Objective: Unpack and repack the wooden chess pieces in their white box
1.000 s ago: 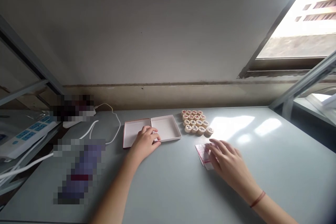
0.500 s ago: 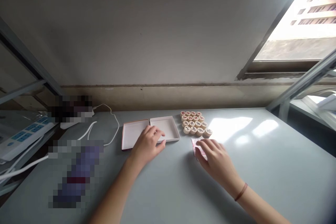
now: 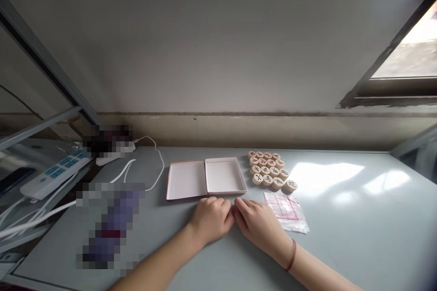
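Note:
My left hand rests on the desk with its fingers curled in, just in front of the open box. Close beside it, my right hand lies with fingers bent and pressed together, the fingertips of the two hands nearly meeting. Nothing shows in either hand. The shallow white box lies open, its lid flat at its left side. Chinese chess pieces, round and wooden with red or black characters, stand in rows behind my right hand. A clear plastic bag with a red-lined paper lies right of that hand.
On the left a white power strip with blue sockets and white cables lies near a metal frame. A blurred purple object is at the front left. The wall borders the grey desk; a window is at right.
My left hand has drawn back from over the box and curled. My right hand has moved left off the bag, beside the left hand. The view has shifted, putting the desk things further right.

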A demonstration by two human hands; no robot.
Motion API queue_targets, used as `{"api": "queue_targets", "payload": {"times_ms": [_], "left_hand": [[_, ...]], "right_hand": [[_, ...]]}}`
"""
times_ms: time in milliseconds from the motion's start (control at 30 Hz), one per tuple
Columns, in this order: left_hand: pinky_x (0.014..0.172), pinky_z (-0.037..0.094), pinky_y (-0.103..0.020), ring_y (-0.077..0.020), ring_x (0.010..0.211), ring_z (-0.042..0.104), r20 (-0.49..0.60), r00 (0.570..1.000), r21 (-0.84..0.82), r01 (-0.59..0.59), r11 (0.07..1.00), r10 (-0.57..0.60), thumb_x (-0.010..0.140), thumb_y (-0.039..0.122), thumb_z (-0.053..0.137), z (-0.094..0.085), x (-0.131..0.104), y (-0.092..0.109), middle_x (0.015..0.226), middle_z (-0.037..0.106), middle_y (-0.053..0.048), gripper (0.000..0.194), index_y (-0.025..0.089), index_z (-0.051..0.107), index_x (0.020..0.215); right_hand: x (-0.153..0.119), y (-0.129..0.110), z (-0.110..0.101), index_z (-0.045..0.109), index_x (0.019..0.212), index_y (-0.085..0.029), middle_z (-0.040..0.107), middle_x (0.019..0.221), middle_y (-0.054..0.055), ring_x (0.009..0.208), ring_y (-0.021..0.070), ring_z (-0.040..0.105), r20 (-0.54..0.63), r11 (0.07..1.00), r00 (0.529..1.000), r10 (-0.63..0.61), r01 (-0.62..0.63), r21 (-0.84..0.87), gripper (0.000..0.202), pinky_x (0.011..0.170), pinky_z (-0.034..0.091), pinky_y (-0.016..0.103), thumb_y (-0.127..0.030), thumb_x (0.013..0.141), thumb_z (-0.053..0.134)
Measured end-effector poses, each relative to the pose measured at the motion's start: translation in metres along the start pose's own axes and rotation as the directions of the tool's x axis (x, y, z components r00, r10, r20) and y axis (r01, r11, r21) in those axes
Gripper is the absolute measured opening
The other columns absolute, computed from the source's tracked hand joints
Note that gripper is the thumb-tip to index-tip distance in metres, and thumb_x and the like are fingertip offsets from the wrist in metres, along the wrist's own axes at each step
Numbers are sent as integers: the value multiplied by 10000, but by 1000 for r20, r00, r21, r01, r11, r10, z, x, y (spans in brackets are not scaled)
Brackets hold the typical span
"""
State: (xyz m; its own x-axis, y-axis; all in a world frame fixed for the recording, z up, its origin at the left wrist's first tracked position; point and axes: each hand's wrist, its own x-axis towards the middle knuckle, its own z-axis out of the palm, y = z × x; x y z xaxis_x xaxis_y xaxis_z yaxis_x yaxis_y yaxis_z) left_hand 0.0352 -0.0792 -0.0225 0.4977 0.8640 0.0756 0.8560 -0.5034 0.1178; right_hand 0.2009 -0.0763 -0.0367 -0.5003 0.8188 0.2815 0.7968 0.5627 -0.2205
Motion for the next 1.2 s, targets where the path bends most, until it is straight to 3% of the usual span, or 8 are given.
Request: {"api": "queue_targets", "payload": {"times_ms": [200,567,1200], "left_hand": [[531,398,-250,-180,603,617,-25,1000,-29,-13,999,12,800,230,523,5,9,3,655,657,-37,152,169,603,686],[537,300,-253,-133,585,541,-27,996,-206,74,976,-82,784,175,511,-5,5,-1,600,592,15,177,184,520,607],[554,321,-240,-138,605,530,6,996,-246,89,965,-91,791,157,490,-9,5,-1,611,576,9,177,186,526,620]], "right_hand": [[3,7,-4,400,679,-206,563,571,-11,450,108,469,83,992,995,51,-60,114,210,458,187,251,-174,885,377],[2,4,-12,366,660,-212,524,577,-22,474,109,447,101,988,995,21,-36,151,246,469,197,257,-218,905,387],[0,3,-15,409,670,-204,543,617,-6,521,116,482,130,983,991,38,-61,175,236,482,206,261,-211,906,394]]}}
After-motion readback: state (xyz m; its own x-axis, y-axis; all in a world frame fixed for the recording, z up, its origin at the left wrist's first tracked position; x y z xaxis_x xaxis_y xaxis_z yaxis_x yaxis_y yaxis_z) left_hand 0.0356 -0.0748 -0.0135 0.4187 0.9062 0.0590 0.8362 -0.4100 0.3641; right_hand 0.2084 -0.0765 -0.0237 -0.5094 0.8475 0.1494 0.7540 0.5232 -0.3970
